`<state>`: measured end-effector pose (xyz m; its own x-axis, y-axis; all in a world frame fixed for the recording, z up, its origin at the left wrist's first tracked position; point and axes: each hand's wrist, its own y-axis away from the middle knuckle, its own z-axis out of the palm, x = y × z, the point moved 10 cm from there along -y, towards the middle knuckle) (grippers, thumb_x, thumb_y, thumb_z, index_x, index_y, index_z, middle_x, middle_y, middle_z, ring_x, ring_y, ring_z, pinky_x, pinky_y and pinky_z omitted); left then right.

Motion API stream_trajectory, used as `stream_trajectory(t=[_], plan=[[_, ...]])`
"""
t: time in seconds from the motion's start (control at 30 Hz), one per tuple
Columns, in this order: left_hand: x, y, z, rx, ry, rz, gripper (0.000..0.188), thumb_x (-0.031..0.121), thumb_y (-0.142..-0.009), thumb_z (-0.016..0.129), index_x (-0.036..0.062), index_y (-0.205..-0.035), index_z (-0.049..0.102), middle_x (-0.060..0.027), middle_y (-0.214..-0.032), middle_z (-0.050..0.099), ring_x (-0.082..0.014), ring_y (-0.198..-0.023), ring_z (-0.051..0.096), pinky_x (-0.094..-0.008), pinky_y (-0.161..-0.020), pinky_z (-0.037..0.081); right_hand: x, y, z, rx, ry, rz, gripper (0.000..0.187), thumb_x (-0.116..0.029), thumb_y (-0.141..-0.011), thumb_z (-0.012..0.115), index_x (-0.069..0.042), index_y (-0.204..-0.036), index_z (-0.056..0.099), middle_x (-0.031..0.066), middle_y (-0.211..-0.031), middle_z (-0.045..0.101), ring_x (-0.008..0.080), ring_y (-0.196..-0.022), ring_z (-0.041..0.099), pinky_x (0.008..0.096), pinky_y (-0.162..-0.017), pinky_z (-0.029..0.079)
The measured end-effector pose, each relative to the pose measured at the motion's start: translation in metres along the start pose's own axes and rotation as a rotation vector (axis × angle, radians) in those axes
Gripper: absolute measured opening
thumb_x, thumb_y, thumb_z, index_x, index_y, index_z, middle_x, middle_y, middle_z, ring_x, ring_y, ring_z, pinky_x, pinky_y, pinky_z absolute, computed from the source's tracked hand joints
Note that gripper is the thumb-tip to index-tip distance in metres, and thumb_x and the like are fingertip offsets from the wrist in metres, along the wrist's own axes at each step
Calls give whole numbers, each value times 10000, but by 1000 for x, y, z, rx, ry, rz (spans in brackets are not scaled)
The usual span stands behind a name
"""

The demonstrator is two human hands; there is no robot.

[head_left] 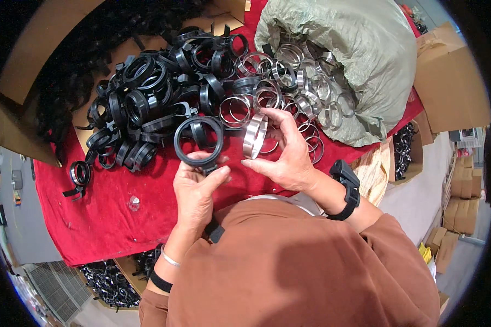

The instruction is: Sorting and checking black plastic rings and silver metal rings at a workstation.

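A black plastic ring [220,143] with a small tab at its lower side is gripped by my left hand [195,191], its round opening facing me. To its right, my right hand [288,158] pinches a shiny metal ring [255,136] between thumb and fingers, seen nearly edge-on. The two rings are apart, with a small gap between them. Behind the left hand lies a heap of black plastic rings [139,103]. Beyond the right hand, loose metal rings [235,111] are scattered, some overlapping the black ones.
A pale woven sack [376,60] spills metal rings at the far right of the red cloth [93,229]. At far left a cardboard box [16,131] holds many black parts. One black ring [80,173] lies apart near the left edge. Another cardboard box [453,82] stands right.
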<state>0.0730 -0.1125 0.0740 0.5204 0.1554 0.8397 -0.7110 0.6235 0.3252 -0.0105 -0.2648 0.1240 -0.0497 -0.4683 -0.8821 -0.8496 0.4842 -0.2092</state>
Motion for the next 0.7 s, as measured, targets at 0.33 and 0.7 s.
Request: stream_trajectory(t=[0.33, 0.7], plan=[[-16, 4, 56, -258, 113, 17, 301, -57, -794, 616, 17, -1044, 465, -85, -939, 579, -152, -814, 610, -284, -705, 551, 15, 18, 1, 69, -650, 327, 818, -135, -605, 838, 15, -1239, 344, 136, -1116, 491, 172, -904, 589, 297, -797, 507], [11, -3, 65, -309, -93, -131, 285, 90, -803, 649, 23, -1029, 489, -60, -787, 580, -154, -578, 564, -266, -532, 473, -83, 17, -32, -203, 467, -628, 628, -76, -642, 679, -8, -1229, 467, 179, -1142, 461, 342, -1006, 495, 416, -880, 430]])
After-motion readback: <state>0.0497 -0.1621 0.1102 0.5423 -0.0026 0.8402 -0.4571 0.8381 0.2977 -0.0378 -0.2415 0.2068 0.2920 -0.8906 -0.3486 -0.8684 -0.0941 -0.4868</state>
